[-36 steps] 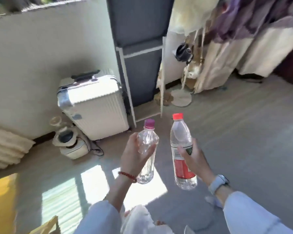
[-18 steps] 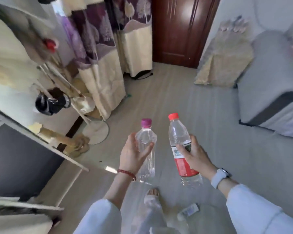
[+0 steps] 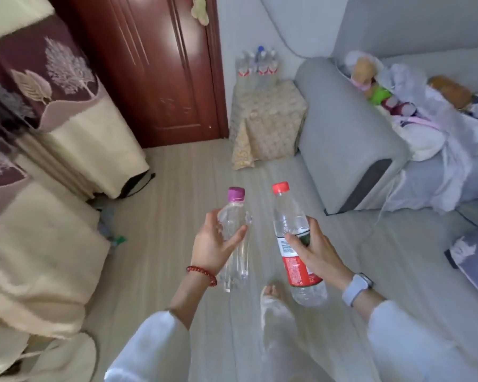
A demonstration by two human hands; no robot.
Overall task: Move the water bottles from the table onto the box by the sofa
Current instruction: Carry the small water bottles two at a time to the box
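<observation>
Left hand (image 3: 213,245) — closed around the middle of a clear bottle with a purple cap (image 3: 235,235), thumb across the front, fingers wrapped behind; the bottle is held near upright in the air above the floor. A red bead bracelet (image 3: 202,274) sits on that wrist.

Right hand (image 3: 313,252) — closed around a clear bottle with a red cap (image 3: 293,241), gripping at the top edge of its red label; the bottle leans slightly, cap toward the left, base hanging below the hand. A pale watch (image 3: 356,288) is on that wrist. The two bottles are side by side, not touching.

Box (image 3: 268,119) — draped in a patterned beige cloth, standing on the floor against the wall, just beside the arm of the grey sofa (image 3: 342,133) and right of a dark red door (image 3: 155,64). Several more water bottles (image 3: 257,64) stand grouped on its top at the back.

Sofa seat — cluttered with cloths and assorted items, too blurred to name.

Floor (image 3: 163,202) — pale striped planks; one slippered foot (image 3: 272,296) shows below the bottles.

Left edge — patterned curtains (image 3: 53,92), maroon and cream.
</observation>
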